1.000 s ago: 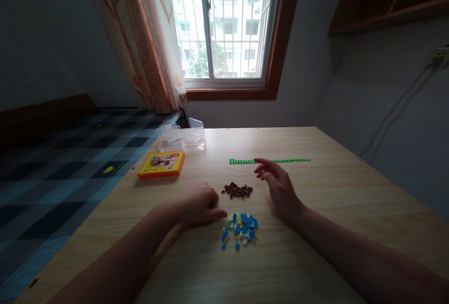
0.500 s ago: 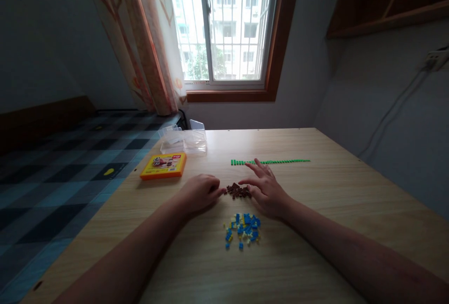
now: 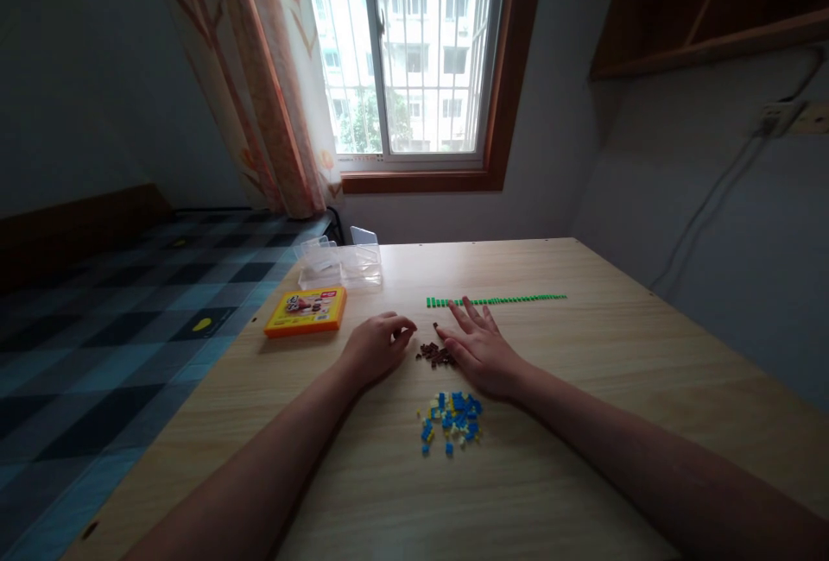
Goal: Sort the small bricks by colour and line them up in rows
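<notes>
A small pile of dark brown toy bricks [image 3: 433,355] lies on the table between my hands. My left hand [image 3: 376,347] is just left of the pile, with its fingers curled and thumb and forefinger close together; whatever may be between the tips is too small to make out. Palm down over the pile's right edge, my right hand [image 3: 483,349] has its fingers spread. One of its fingertips touches a single brown brick [image 3: 435,325] just beyond the pile, and the hand covers part of the heap. Nearer to me is a loose pile of blue, yellow and cream bricks [image 3: 457,416].
A long row of green bricks [image 3: 518,299] runs across the table [image 3: 635,388] beyond my right hand. To the left lie a yellow-orange box [image 3: 306,312] and clear plastic containers [image 3: 340,266]. A bed with a checked cover [image 3: 213,285] adjoins the table's left side.
My left hand has drawn back from the pile and its fingers have curled together. My right hand has shifted slightly left, and one brown brick now lies apart at its fingertip.
</notes>
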`<state>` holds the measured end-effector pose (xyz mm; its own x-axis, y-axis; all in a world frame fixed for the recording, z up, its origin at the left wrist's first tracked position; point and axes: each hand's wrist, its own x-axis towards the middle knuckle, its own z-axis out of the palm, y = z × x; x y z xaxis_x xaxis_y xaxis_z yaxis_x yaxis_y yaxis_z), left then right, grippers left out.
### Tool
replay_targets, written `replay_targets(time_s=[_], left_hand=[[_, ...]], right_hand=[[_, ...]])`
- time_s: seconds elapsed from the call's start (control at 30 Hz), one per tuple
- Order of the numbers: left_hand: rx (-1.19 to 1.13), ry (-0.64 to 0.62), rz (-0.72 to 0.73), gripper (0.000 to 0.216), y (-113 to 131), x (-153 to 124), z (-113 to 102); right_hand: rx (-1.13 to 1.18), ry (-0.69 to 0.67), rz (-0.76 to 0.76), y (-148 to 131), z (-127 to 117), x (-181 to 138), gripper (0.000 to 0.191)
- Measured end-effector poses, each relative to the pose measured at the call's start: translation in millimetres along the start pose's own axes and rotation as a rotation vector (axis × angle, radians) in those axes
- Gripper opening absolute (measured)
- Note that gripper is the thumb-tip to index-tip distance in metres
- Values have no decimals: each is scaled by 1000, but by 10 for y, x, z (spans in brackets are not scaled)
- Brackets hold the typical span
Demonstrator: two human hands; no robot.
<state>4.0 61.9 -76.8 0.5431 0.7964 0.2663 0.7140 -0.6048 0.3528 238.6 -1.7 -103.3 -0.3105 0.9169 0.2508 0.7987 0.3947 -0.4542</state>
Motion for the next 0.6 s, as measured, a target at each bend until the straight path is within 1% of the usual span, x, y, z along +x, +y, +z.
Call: replay_targets(time_s=[0.1, 0.17, 0.23, 0.33, 0.47, 0.6], left_hand=[[54, -14, 0, 28, 13, 0, 17], [101, -23, -12, 30, 38, 8, 15], [137, -26, -12, 31, 67, 31, 9], [148, -35, 53, 31, 93, 110, 12], [50, -14, 168, 29, 62, 266, 63], [-85, 23, 202, 33, -3, 344, 108]], right_hand=[[48, -14, 9, 14, 29, 41, 53], [63, 5, 33, 36, 30, 62, 56], [72, 29, 63, 69, 17, 81, 54], [84, 41, 66, 121, -12, 126, 48], [82, 38, 32, 162, -38, 237, 46], [78, 20, -6, 174, -43, 326, 46]])
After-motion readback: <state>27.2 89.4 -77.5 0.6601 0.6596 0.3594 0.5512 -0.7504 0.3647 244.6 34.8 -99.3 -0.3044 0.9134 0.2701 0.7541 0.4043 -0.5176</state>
